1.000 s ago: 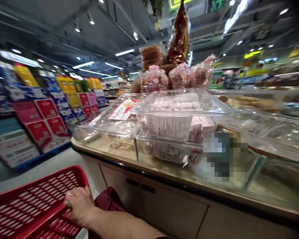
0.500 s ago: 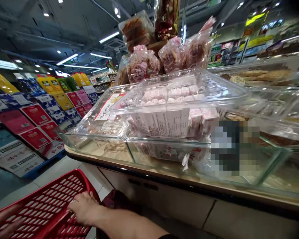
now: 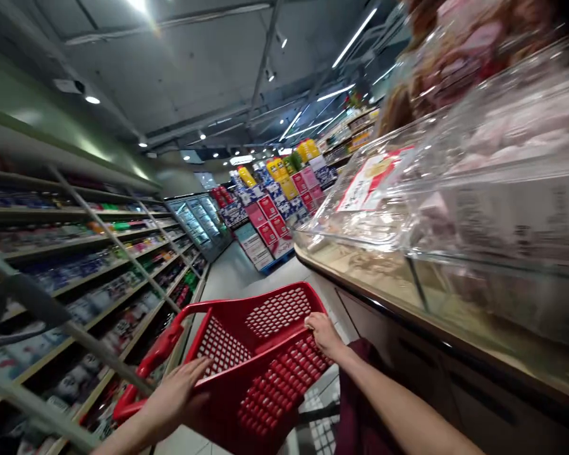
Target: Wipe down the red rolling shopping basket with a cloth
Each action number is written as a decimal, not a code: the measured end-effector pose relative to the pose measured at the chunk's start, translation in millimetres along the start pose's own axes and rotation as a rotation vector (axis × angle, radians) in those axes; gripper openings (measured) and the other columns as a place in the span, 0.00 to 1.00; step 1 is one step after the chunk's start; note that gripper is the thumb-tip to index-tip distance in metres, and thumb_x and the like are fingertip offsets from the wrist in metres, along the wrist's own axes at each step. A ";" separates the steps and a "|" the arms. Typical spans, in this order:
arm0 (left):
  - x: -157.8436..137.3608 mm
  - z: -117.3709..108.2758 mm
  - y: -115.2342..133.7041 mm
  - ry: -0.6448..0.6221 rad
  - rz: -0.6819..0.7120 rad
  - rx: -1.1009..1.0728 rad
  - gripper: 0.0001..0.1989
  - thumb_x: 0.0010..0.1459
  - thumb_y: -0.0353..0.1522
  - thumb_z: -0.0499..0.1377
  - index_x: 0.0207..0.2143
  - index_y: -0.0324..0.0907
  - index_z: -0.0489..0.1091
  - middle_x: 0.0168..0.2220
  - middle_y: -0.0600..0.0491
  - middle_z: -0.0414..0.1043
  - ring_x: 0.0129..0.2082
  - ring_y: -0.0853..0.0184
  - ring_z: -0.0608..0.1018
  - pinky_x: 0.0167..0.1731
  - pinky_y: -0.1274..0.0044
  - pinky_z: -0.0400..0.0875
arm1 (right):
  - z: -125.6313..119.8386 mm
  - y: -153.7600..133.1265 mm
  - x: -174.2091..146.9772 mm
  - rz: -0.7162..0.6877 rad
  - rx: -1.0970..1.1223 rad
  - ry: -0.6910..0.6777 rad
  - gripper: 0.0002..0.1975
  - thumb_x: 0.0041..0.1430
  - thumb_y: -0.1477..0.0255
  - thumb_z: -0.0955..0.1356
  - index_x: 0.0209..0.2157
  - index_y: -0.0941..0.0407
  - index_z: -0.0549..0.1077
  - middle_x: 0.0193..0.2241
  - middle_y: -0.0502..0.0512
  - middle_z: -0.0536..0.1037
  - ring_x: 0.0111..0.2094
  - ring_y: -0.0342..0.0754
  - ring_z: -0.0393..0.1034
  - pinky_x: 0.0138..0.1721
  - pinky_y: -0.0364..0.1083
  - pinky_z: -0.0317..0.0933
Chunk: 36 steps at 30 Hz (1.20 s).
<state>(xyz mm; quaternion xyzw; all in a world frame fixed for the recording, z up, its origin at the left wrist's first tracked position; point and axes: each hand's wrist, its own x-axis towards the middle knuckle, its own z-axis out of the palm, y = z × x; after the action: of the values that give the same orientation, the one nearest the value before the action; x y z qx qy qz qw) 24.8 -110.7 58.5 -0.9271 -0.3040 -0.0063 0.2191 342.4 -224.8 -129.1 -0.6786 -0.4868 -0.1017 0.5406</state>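
Observation:
A red plastic shopping basket [image 3: 275,373] with mesh sides stands tilted in the lower middle. Its long red handle [image 3: 159,357] hangs out to the left. My right hand [image 3: 325,335] is closed over the basket's right rim, fingers curled on the edge. At the near left corner, my left hand [image 3: 183,385] lies against the rim with its fingers stretched out and the thumb apart, slightly blurred. The visible part of the basket's inside holds nothing I can make out.
A glass-edged display counter [image 3: 360,272] with clear lidded boxes [image 3: 436,177] runs along the right. Shelves of packaged goods [image 3: 90,272] line the left. Ahead are stacked drink cartons [image 3: 270,221] and glass-door fridges [image 3: 196,218]. Dark red cloth [image 3: 360,392] hangs beside my right forearm.
My view has swung left, bringing the shelves and more of the basket into sight. My left hand has come to the basket's near rim. My right hand stays on the rim.

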 end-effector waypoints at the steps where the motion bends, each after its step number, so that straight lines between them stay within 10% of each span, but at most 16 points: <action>1: 5.3 11.6 1.8 -0.052 -0.013 0.006 0.23 0.47 0.42 0.58 0.46 0.45 0.66 0.49 0.51 0.66 0.49 0.60 0.68 0.48 0.70 0.62 | 3.8 9.3 -3.1 -0.013 0.021 -0.019 0.15 0.49 0.83 0.57 0.28 0.55 0.72 0.31 0.53 0.72 0.37 0.45 0.64 0.40 0.44 0.55; 8: 15.6 83.5 47.3 0.219 -0.107 0.061 0.19 0.60 0.36 0.40 0.35 0.42 0.70 0.34 0.51 0.74 0.34 0.66 0.73 0.39 0.72 0.61 | 37.8 -1.6 -13.3 -0.082 -0.124 0.079 0.21 0.55 0.82 0.54 0.43 0.52 0.70 0.46 0.54 0.71 0.51 0.48 0.59 0.51 0.52 0.49; 13: 15.0 92.5 44.1 0.413 -0.073 0.033 0.16 0.60 0.35 0.44 0.33 0.42 0.69 0.31 0.52 0.74 0.32 0.67 0.72 0.36 0.74 0.60 | 87.0 -67.1 -31.8 -0.341 -0.109 -0.100 0.25 0.58 0.81 0.54 0.56 0.51 0.57 0.55 0.52 0.62 0.58 0.45 0.50 0.55 0.52 0.46; 19: 15.8 103.0 44.6 0.470 -0.098 -0.091 0.13 0.59 0.33 0.45 0.33 0.42 0.69 0.34 0.52 0.73 0.36 0.66 0.72 0.40 0.73 0.60 | 57.1 -27.3 -32.0 -0.213 -0.239 0.038 0.28 0.56 0.84 0.52 0.56 0.49 0.56 0.55 0.53 0.61 0.58 0.46 0.49 0.55 0.56 0.45; 25: 22.1 109.5 50.8 0.472 -0.147 -0.130 0.10 0.58 0.33 0.48 0.33 0.42 0.69 0.36 0.52 0.74 0.40 0.67 0.72 0.44 0.73 0.60 | 105.4 -82.9 -41.1 -0.444 -0.088 -0.120 0.28 0.56 0.84 0.53 0.57 0.52 0.54 0.57 0.54 0.58 0.59 0.44 0.46 0.56 0.52 0.46; 31: 22.6 114.9 47.6 0.597 -0.124 -0.126 0.12 0.58 0.32 0.47 0.35 0.43 0.69 0.38 0.51 0.74 0.41 0.65 0.73 0.44 0.71 0.60 | 89.2 -53.6 -38.8 -0.294 -0.200 0.088 0.30 0.55 0.86 0.53 0.57 0.50 0.55 0.56 0.54 0.59 0.59 0.45 0.46 0.56 0.54 0.46; 36: 23.8 115.1 46.7 0.596 -0.113 -0.126 0.13 0.59 0.32 0.46 0.37 0.43 0.70 0.39 0.53 0.74 0.42 0.65 0.72 0.48 0.69 0.56 | 92.9 -71.0 -29.8 -0.429 -0.219 -0.077 0.29 0.55 0.86 0.53 0.57 0.50 0.53 0.56 0.52 0.58 0.59 0.44 0.45 0.56 0.51 0.47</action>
<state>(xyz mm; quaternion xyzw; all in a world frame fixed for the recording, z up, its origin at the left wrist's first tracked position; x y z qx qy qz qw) 56.7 -83.7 -60.9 -0.8779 -0.2765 -0.3088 0.2397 236.5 -168.0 -140.6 -0.6173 -0.6261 -0.2406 0.4110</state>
